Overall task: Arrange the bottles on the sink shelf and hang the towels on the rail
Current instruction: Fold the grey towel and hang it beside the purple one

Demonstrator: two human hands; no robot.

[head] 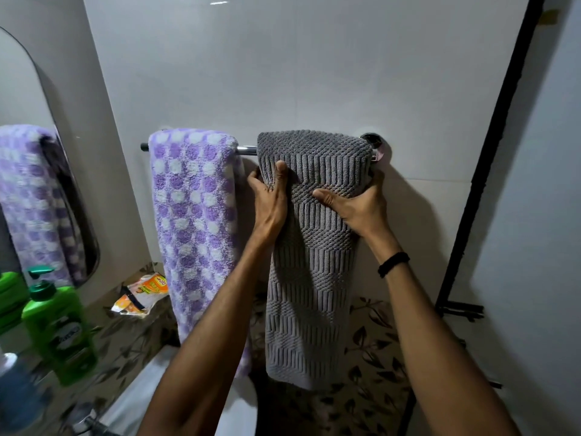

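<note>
Rail (246,150) showed bare only in the short gap between the purple towel (191,215) at 9 o'clock and the grey towel (311,278), which reached the bracket (372,143) at 3 o'clock. A green pump bottle (59,325) stood on the shelf (125,341) at 8 o'clock. My left hand (270,199) and right hand (361,209) pinched the grey towel's sides, thumbs in front.

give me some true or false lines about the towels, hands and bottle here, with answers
1. The grey towel hangs over the rail. True.
2. Only the left hand grips the grey towel. False: the right hand grips it too.
3. The purple-and-white checked towel lies on the counter. False: it hangs on the rail, left of the grey one.
4. A green pump bottle stands at lower left. True.
5. The right wrist wears a black band. True.
</note>
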